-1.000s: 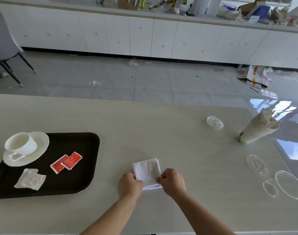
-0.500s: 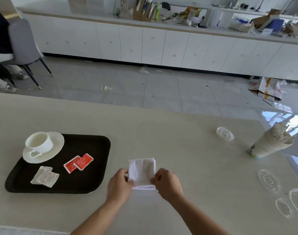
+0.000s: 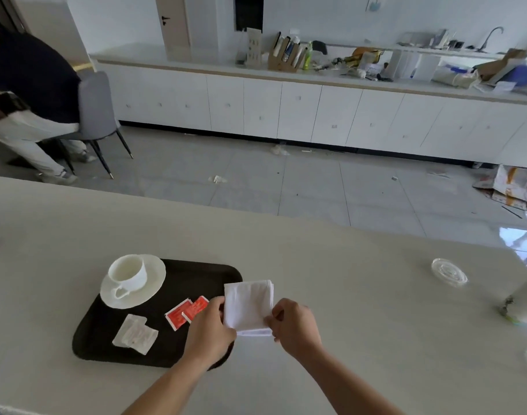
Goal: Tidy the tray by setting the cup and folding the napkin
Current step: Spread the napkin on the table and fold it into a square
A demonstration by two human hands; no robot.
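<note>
Napkin (image 3: pixel 248 304) white, folded square, pinched by both hands: left (image 3: pixel 210 327), right (image 3: pixel 295 324). Tray (image 3: pixel 196 274) holds cup (image 3: pixel 127 272) on saucer (image 3: pixel 153 284), packets (image 3: pixel 186 312).

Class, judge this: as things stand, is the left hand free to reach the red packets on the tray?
Probably not yet: the left hand sits right beside the red packets, but it grips the napkin together with the right hand.

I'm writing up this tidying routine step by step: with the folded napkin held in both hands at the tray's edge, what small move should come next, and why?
Probably carry the napkin leftward and lay it on the bare part of the tray. It already looks folded, the left hand and right hand pinch its near corners, and the cup already sits on its saucer.
</note>
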